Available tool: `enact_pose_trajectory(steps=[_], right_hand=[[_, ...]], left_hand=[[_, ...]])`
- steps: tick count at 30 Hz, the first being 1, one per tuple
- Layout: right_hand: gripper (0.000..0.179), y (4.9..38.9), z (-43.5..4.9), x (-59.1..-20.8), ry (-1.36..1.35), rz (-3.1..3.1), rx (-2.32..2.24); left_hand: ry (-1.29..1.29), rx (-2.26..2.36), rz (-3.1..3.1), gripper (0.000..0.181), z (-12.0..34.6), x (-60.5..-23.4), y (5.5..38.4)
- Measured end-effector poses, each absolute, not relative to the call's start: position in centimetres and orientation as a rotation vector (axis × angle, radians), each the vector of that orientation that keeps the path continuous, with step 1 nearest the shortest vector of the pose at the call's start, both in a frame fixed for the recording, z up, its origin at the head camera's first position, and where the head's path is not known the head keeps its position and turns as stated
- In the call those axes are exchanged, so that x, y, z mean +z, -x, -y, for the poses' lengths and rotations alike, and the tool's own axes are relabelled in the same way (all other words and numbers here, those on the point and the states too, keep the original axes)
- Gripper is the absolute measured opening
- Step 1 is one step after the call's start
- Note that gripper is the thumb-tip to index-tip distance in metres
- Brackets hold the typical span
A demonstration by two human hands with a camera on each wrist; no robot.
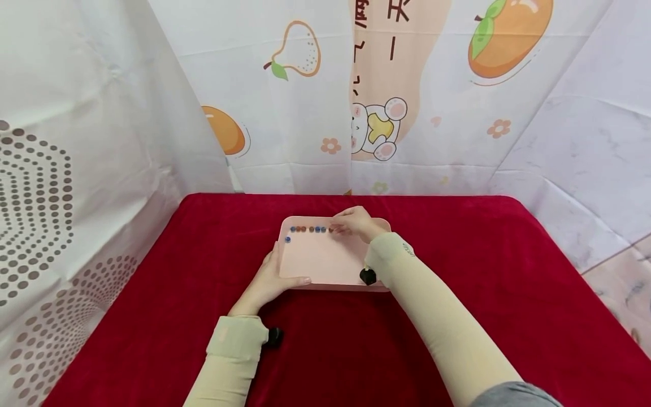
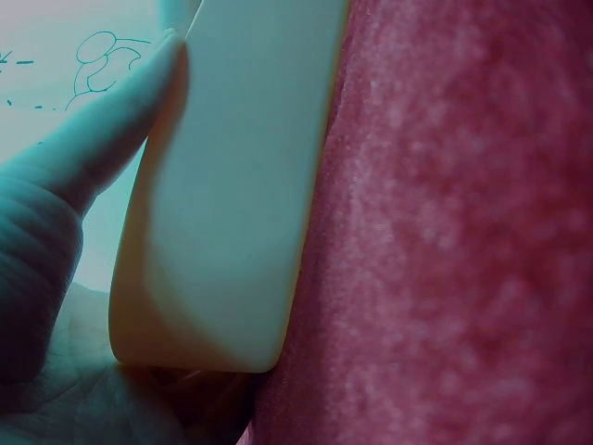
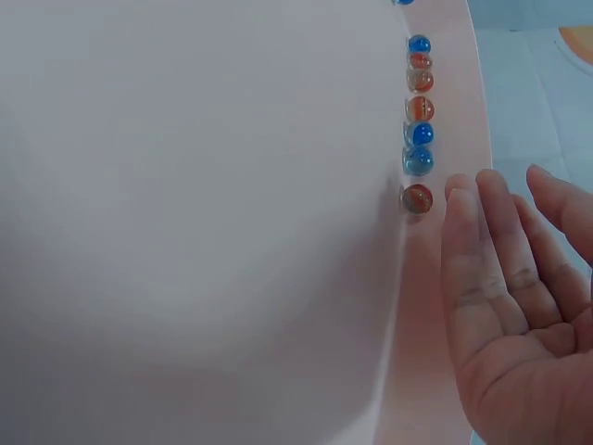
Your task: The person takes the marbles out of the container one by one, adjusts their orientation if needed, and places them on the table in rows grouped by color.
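Note:
A shallow pink tray [image 1: 320, 257] sits on the red cloth, with several blue and reddish glass marbles [image 1: 317, 229] lined along its far wall. One blue marble [image 1: 287, 239] lies apart beside the left wall. My left hand [image 1: 269, 282] holds the near left corner, thumb along the front rim and fingers at the left side; the left wrist view shows the thumb against the tray wall [image 2: 232, 185]. Over the far rim is my right hand [image 1: 356, 222], its fingers extended. In the right wrist view the fingertips are close to the end reddish marble [image 3: 418, 198], with no marble between them.
Red velvety cloth [image 1: 483, 282] covers the table around the tray. White printed curtains [image 1: 305, 130] hang behind the far table edge and along the left. A black wrist camera [image 1: 368, 276] on the right wrist overlaps the tray's near right corner.

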State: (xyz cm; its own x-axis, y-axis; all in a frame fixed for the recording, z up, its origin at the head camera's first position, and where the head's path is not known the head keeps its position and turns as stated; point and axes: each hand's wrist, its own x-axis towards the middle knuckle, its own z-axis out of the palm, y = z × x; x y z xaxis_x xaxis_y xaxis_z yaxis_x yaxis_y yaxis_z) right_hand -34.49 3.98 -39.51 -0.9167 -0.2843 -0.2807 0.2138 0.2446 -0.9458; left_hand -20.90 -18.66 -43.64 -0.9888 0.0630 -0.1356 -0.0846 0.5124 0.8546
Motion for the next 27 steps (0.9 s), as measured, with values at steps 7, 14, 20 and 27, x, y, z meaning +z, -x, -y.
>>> enact_pose_trajectory(steps=[7, 14, 20, 27], right_hand=[[0.029, 34.6, -3.9, -40.1, 0.087, -2.107, -1.699], [0.028, 34.9, -3.8, -40.7, 0.06, -2.051, -1.725], [0.029, 35.2, -3.7, -41.1, 0.037, -2.044, -1.696], [0.029, 35.8, -3.5, -42.2, 0.032, -2.045, -1.677]], left_hand=[[0.028, 1.485, -2.599, 0.125, 18.7, -43.6, 20.8], [0.016, 1.478, -2.605, 0.126, 18.6, -43.6, 20.9], [0.019, 1.492, -2.6, 0.124, 18.5, -43.6, 21.0], [0.026, 1.489, -2.59, 0.124, 18.5, -43.6, 21.0]])
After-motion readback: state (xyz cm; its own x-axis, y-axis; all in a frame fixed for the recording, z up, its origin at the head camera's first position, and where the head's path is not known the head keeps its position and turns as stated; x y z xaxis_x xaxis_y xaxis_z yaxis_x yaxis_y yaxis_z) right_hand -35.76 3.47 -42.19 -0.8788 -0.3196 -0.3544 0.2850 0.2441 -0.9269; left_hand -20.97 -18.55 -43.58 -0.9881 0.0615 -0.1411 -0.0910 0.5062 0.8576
